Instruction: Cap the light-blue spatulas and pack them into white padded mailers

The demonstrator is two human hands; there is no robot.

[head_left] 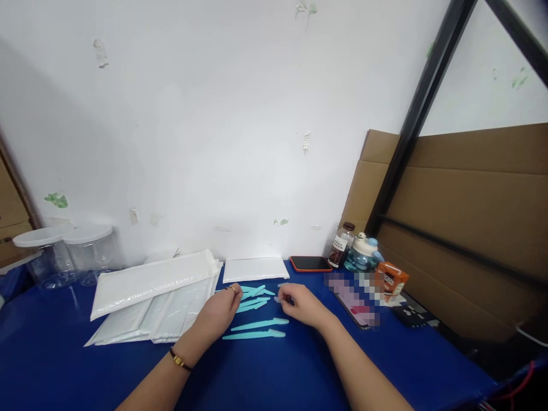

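Observation:
Several turquoise plastic razor-like sticks (257, 328) lie on the blue table (51, 354), some in a loose heap between my hands and two side by side nearer to me. My left hand (220, 313), with a ring and a wrist bracelet, rests curled at the left of the heap, touching the sticks. My right hand (302, 302) pinches a small clear cap (278, 298) at the right of the heap.
White padded mailers (149, 285) are stacked at the left, a smaller white pack (256, 268) behind the heap. Two clear lidded jars (64, 254) stand far left. A phone (310, 263), bottles (342, 245), an orange box (391, 279) and cardboard (471, 217) are at the right.

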